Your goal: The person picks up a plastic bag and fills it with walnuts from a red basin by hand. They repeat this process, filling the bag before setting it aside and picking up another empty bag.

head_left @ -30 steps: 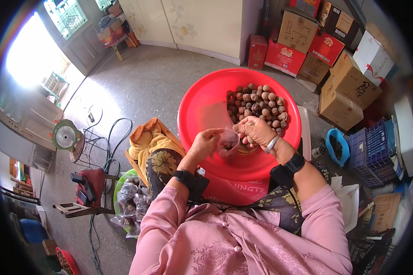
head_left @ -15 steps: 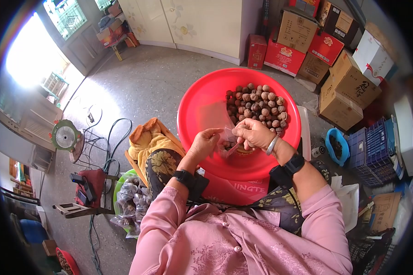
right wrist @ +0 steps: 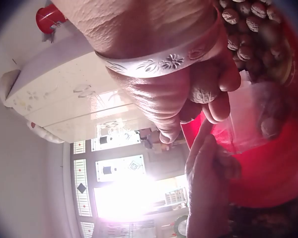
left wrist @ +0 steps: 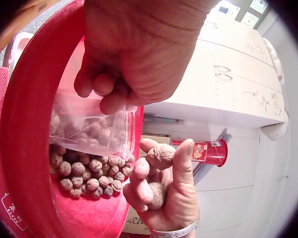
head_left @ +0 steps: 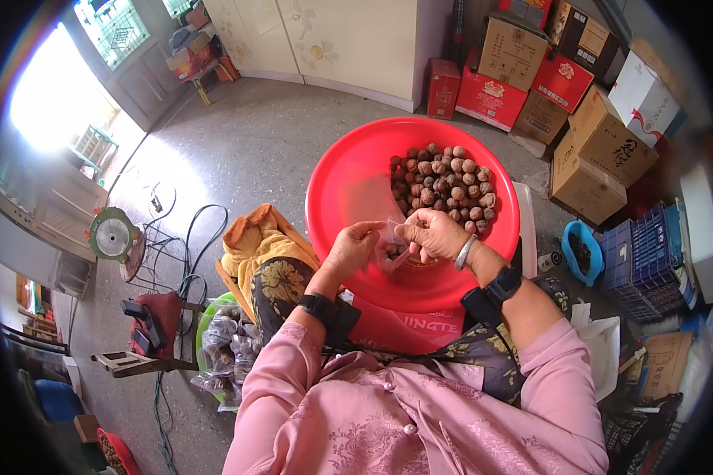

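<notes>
My left hand (head_left: 354,247) pinches the rim of a clear zip bag (left wrist: 102,131) with several walnuts inside it. Close to the bag's mouth, my right hand (head_left: 438,236) holds walnuts in its curled fingers. The left wrist view shows one walnut (left wrist: 160,156) between thumb and fingers and another walnut (left wrist: 157,195) lower against the palm. Both hands are over a large red basin (head_left: 337,170), where a pile of loose walnuts (head_left: 444,178) lies on the far right side. A patterned bangle (right wrist: 161,63) circles the right wrist.
Left of the knees, a green basin (head_left: 204,336) holds filled plastic bags (head_left: 228,348). A wooden chair with a yellow cloth (head_left: 253,249) stands beside the red basin. Cardboard boxes (head_left: 590,150) and a blue crate (head_left: 642,261) are stacked at right. Cables (head_left: 190,245) run over the floor.
The right hand has turned its back more upward and shifted slightly left toward the bag's mouth. The left hand and the bag stay nearly in place.
</notes>
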`<state>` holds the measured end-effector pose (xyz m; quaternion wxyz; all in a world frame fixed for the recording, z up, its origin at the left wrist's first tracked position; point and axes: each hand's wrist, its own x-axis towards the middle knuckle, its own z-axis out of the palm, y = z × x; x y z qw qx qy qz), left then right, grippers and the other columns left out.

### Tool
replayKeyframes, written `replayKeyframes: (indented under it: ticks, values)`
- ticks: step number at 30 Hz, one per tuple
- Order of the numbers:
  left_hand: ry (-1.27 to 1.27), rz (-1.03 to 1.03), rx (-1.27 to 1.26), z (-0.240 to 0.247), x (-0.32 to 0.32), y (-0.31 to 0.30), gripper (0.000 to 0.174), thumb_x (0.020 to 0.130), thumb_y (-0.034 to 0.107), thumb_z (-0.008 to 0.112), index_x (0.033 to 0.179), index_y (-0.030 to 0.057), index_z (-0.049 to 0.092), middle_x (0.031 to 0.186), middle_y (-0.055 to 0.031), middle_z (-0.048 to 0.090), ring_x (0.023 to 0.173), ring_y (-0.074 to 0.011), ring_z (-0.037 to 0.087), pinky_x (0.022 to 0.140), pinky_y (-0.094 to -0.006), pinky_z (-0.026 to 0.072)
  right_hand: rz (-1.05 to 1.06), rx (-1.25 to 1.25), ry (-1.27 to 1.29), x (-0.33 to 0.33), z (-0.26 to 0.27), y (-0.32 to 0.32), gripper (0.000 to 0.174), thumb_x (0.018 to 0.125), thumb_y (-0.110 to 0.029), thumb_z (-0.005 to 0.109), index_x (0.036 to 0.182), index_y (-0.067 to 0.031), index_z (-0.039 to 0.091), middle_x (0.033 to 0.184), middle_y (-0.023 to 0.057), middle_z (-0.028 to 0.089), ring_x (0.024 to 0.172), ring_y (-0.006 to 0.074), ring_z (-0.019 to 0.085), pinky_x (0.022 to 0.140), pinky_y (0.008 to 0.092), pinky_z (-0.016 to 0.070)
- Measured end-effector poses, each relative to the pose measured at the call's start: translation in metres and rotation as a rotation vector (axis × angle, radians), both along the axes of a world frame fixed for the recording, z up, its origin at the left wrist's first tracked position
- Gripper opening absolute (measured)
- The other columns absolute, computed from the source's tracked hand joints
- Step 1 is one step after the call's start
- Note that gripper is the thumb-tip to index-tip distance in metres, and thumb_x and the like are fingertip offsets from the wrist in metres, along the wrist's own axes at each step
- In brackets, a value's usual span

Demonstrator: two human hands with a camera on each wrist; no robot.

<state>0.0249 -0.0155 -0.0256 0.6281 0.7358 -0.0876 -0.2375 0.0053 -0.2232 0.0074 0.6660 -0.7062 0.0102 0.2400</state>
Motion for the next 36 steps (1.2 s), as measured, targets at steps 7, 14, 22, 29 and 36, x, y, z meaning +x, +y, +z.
replayKeyframes:
  ticks: [7, 14, 22, 29, 36]
  values:
    - [-0.024, -0.006, 0.033, -0.002, 0.001, 0.001, 0.032, 0.091, 0.013, 0.045, 0.118, -0.0026, 0.053, 0.063, -0.0051, 0.058, 0.048, -0.0111, 0.057, 0.039, -0.0227, 0.0411, -0.008, 0.014, 0.018, 0.001, -0.003, 0.002, 0.041, 0.081, -0.036, 0.068, 0.094, -0.0013, 0.049, 0.063, 0.0063, 0.057, 0.038, 0.0095, 0.049, 0.030, 0.0230, 0.0343]
    - [-0.010, 0.005, 0.011, 0.005, -0.002, -0.001, 0.031, 0.091, 0.012, 0.045, 0.117, -0.0021, 0.053, 0.063, -0.0048, 0.058, 0.048, -0.0110, 0.056, 0.039, -0.0227, 0.0410, -0.038, -0.053, -0.002, 0.004, -0.008, 0.000, 0.039, 0.084, -0.037, 0.064, 0.092, -0.0013, 0.051, 0.063, 0.0070, 0.057, 0.040, 0.0096, 0.051, 0.031, 0.0227, 0.0345]
    - [0.004, 0.011, 0.035, 0.007, -0.002, 0.000, 0.031, 0.090, 0.010, 0.044, 0.118, -0.0011, 0.054, 0.067, -0.0052, 0.060, 0.047, -0.0101, 0.054, 0.040, -0.0226, 0.0419, -0.092, 0.163, 0.065, 0.005, -0.009, 0.001, 0.029, 0.084, -0.024, 0.066, 0.090, -0.0002, 0.052, 0.067, 0.0067, 0.057, 0.052, 0.0127, 0.058, 0.042, 0.0235, 0.0469]
    - [0.011, 0.011, 0.033, 0.003, -0.001, 0.000, 0.031, 0.090, 0.010, 0.044, 0.117, -0.0016, 0.053, 0.067, -0.0055, 0.060, 0.047, -0.0100, 0.054, 0.040, -0.0228, 0.0420, -0.081, 0.254, 0.070, 0.000, 0.007, 0.003, 0.018, 0.084, -0.011, 0.060, 0.097, -0.0007, 0.051, 0.075, 0.0070, 0.058, 0.057, 0.0108, 0.059, 0.046, 0.0206, 0.0472]
    - [0.020, 0.019, 0.008, 0.002, -0.001, -0.001, 0.032, 0.090, 0.012, 0.045, 0.119, -0.0013, 0.052, 0.063, -0.0052, 0.057, 0.046, -0.0099, 0.053, 0.039, -0.0219, 0.0422, -0.032, -0.117, -0.113, 0.000, 0.007, 0.005, 0.026, 0.086, -0.027, 0.062, 0.095, -0.0038, 0.055, 0.067, 0.0003, 0.057, 0.045, 0.0052, 0.053, 0.037, 0.0194, 0.0411]
